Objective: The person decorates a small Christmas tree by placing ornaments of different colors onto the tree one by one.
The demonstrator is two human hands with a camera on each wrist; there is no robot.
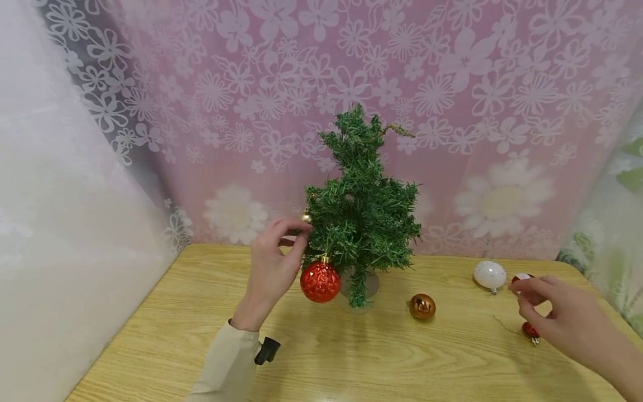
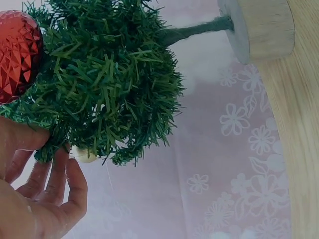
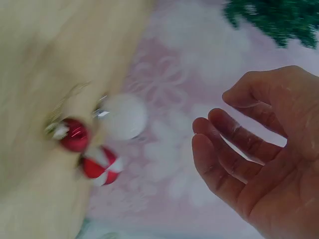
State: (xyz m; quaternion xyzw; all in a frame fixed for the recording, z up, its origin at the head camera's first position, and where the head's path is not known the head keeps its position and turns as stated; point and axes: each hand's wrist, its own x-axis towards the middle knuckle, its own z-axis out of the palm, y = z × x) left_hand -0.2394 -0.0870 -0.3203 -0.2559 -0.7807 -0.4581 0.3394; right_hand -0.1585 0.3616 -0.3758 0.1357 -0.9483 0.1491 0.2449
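Note:
A small artificial Christmas tree (image 1: pixel 369 206) stands near the back of the table. My left hand (image 1: pixel 276 251) is at its left side and pinches a green branch tip (image 2: pixel 47 149) between thumb and fingers. Just above those fingers hangs a small gold ball (image 1: pixel 307 216); a large faceted red ball (image 1: pixel 320 282) hangs below them. Over the table's right side my right hand (image 1: pixel 567 312) hovers with loosely bent fingers and nothing in them. Beneath and around it lie a white ball (image 1: pixel 489 275), a small dark red ball (image 3: pixel 75 135) and a red-and-white ball (image 3: pixel 101 165), partly hidden in the head view.
A shiny copper-brown ball (image 1: pixel 423 307) lies on the wooden table (image 1: pixel 372 357) to the right of the tree's round base (image 1: pixel 372 285). Behind the table hangs a pink flowered curtain (image 1: pixel 241 111). A gold strand (image 1: pixel 399 130) sticks out near the treetop.

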